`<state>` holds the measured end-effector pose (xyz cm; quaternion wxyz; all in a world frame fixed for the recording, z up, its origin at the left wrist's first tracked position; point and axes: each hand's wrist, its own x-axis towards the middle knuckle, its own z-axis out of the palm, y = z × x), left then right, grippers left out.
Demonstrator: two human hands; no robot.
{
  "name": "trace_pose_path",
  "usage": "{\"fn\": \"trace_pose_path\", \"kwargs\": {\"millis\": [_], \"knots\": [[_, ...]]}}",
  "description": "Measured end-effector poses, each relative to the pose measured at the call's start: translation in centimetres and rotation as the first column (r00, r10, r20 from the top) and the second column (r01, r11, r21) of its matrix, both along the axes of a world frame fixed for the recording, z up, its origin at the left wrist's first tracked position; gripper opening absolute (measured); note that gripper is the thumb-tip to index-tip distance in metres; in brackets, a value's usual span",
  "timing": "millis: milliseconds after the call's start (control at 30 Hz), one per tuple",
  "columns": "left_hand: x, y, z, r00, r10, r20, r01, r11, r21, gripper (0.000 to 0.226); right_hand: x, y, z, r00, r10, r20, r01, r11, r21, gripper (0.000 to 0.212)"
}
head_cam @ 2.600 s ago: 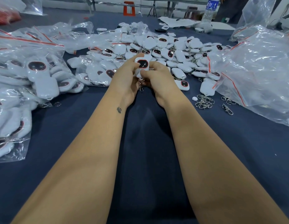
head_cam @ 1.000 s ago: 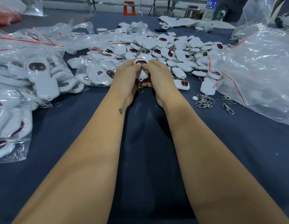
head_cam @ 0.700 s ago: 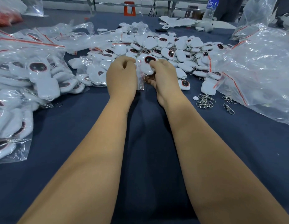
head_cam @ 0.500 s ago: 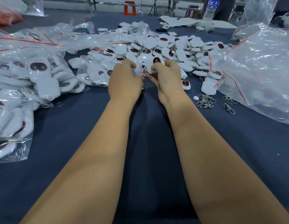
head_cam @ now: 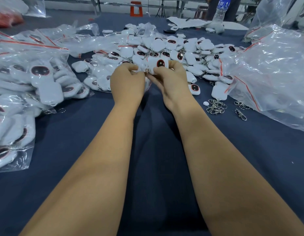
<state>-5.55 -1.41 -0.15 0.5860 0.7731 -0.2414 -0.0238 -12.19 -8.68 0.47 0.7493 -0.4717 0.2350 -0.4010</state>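
Pinched in my right hand [head_cam: 171,82] is a white fob [head_cam: 158,64], its dark oval face turned up towards me. My left hand [head_cam: 127,82] is curled beside it, fingertips nipping a small clear bag [head_cam: 143,66] that touches the fob. Whether the fob sits inside the bag I cannot tell. Both hands hover just above the near edge of the loose fob pile [head_cam: 164,46] on the dark blue cloth [head_cam: 153,133]. Metal clasps [head_cam: 216,107] lie to my right. Filled bags [head_cam: 28,74] lie to my left and a big clear bag [head_cam: 270,68] beyond the clasps.
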Motion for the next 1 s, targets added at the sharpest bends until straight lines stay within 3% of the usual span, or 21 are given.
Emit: {"fn": "trace_pose_path", "kwargs": {"millis": [167, 367, 500, 633, 700, 800, 1000], "knots": [[-0.2, -0.1, 0.2, 0.999, -0.019, -0.035, 0.013, 0.986, -0.168, 0.028, 0.2, 0.1, -0.8, 0.965, -0.062, -0.256, -0.004, 0.968, -0.25, 0.02], [-0.9, 0.0, 0.5, 0.998, -0.023, 0.051, 0.035, 0.968, -0.249, 0.023, 0.0, 0.8, -1.0, 0.931, -0.109, -0.348, -0.078, 0.872, -0.483, 0.021], [-1.1, -0.1, 0.3, 0.981, 0.034, 0.192, 0.021, 0.961, -0.277, 0.02, 0.1, 0.8, -0.9, 0.92, -0.126, -0.371, -0.053, 0.899, -0.436, 0.021], [-1.3, -0.2, 0.2, 0.964, 0.043, 0.264, 0.039, 0.955, -0.295, 0.022, -0.2, 1.0, -0.6, 0.956, 0.033, -0.29, -0.148, 0.91, -0.386, 0.022], [-1.3, -0.1, 0.3, 0.958, 0.046, 0.283, 0.043, 0.954, -0.298, 0.023, 0.1, 1.3, -0.6, 0.917, 0.059, -0.393, -0.251, 0.852, -0.459, 0.024], [-1.2, 0.0, 0.3, 0.962, 0.044, 0.269, 0.038, 0.956, -0.289, 0.022, 0.6, 1.4, -0.6, 0.78, -0.164, -0.604, -0.329, 0.714, -0.618, 0.03], [-0.4, -0.1, -0.2, 0.988, -0.048, 0.149, 0.061, 0.995, -0.083, 0.02, 0.6, 0.7, -1.5, 0.638, -0.352, -0.685, -0.428, 0.578, -0.695, 0.03]]}}
